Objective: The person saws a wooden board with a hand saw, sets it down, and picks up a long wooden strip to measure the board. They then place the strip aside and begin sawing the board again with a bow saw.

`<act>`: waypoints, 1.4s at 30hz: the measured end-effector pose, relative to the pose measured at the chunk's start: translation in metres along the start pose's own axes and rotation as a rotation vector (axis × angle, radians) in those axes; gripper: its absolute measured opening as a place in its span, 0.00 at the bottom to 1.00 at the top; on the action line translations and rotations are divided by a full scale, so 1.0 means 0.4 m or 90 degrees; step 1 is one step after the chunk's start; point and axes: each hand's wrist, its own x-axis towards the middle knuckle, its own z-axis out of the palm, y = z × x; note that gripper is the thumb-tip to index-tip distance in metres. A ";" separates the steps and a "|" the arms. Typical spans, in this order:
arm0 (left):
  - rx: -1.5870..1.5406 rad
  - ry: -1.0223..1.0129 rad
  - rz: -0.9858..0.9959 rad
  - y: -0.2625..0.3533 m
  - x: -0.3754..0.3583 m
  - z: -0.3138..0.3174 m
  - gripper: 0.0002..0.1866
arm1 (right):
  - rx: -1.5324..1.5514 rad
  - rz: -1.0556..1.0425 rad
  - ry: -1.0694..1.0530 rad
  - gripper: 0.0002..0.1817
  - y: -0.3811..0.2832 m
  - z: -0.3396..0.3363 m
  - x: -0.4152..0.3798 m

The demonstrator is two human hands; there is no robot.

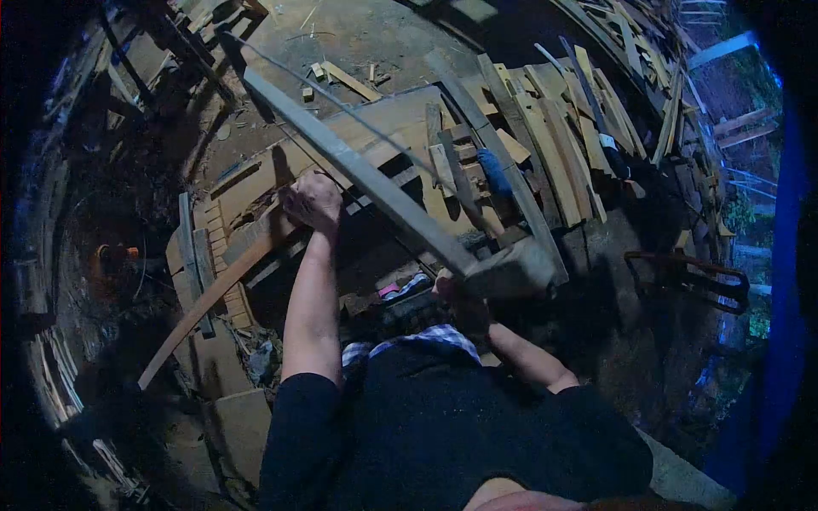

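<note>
A large wooden frame saw (pixel 358 175) slants across the view, its long beam running from upper left down to the near end piece. A thin cord runs along one side of the beam; a dark thin line, seemingly the blade, shows on the other. My right hand (pixel 460 300) is closed around the lower part of the near end piece, partly hidden by it and in shadow. My left hand (pixel 313 201) is closed over a long wooden board (pixel 226 285), which extends toward the lower left. Its fingertips are hard to make out.
Wooden strips (pixel 550 145) lie piled at the right, with a blue cloth-like item (pixel 492 173) among them. A reddish frame-shaped object (pixel 694 277) stands farther right. Small offcuts (pixel 308 92) are scattered on the ground ahead. An orange object (pixel 115 252) is at the left.
</note>
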 end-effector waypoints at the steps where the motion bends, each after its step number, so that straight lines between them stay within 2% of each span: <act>1: -0.001 -0.002 0.002 -0.016 0.001 0.023 0.12 | 0.014 0.028 -0.004 0.06 0.006 -0.004 -0.001; 3: 0.139 0.044 0.065 -0.094 0.005 0.112 0.11 | 0.045 0.084 -0.011 0.06 0.019 -0.012 0.000; 4: 0.138 0.042 0.068 -0.157 0.007 0.154 0.11 | 0.060 0.112 -0.015 0.07 0.027 -0.017 0.001; 6: -0.159 -0.098 0.144 -0.256 0.015 0.214 0.11 | 0.092 0.167 -0.022 0.07 0.045 -0.028 0.004; 7: -0.161 -0.102 0.149 -0.210 0.010 0.184 0.11 | 0.110 0.192 -0.025 0.07 0.057 -0.033 0.006; 9: -0.110 0.077 0.070 -0.071 -0.002 0.064 0.12 | 0.147 0.243 -0.030 0.08 0.081 -0.048 0.014; 10: -0.113 0.072 0.074 -0.058 0.005 0.041 0.12 | 0.151 0.240 -0.026 0.08 0.103 -0.059 0.030; 12: -0.716 -0.071 -0.280 -0.039 0.008 0.007 0.12 | -0.348 -0.512 -0.269 0.21 0.161 -0.077 0.068; 13: -1.007 -0.148 -0.471 -0.040 0.004 0.009 0.12 | -0.338 -0.520 -0.265 0.21 0.172 -0.061 0.061; 16: -0.946 -0.149 -0.470 -0.054 -0.005 0.019 0.12 | -0.386 -0.505 -0.315 0.20 0.149 -0.059 0.061; 19: -0.856 -0.154 -0.460 -0.057 -0.006 0.047 0.12 | -0.361 -0.551 -0.286 0.18 0.165 -0.068 0.067; 20: -0.828 -0.156 -0.459 -0.057 -0.011 0.060 0.12 | -0.361 -0.549 -0.282 0.18 0.124 -0.035 0.051; 22: -0.777 -0.152 -0.453 -0.073 -0.002 0.072 0.12 | -0.381 -0.389 -0.241 0.18 0.043 0.022 0.016; 23: -0.752 -0.147 -0.449 -0.077 -0.017 0.067 0.12 | -0.381 -0.392 -0.244 0.18 0.070 -0.004 0.027; 25: -0.702 -0.137 -0.437 -0.091 -0.019 0.055 0.12 | -0.431 -0.503 -0.294 0.15 0.137 -0.053 0.057; 29: -0.595 -0.122 -0.411 -0.075 -0.048 0.086 0.13 | -0.437 -0.504 -0.303 0.15 0.110 -0.048 0.055; 34: -0.458 -0.139 -0.399 -0.157 -0.108 0.115 0.13 | -0.480 -0.494 -0.273 0.15 0.104 -0.053 0.043; 40: -0.335 -0.128 -0.331 -0.121 -0.024 0.161 0.14 | -0.561 -0.581 -0.225 0.13 0.073 -0.007 0.032; 42: -0.292 -0.137 -0.308 -0.123 -0.054 0.165 0.14 | -0.545 -0.579 -0.209 0.14 0.084 -0.002 0.022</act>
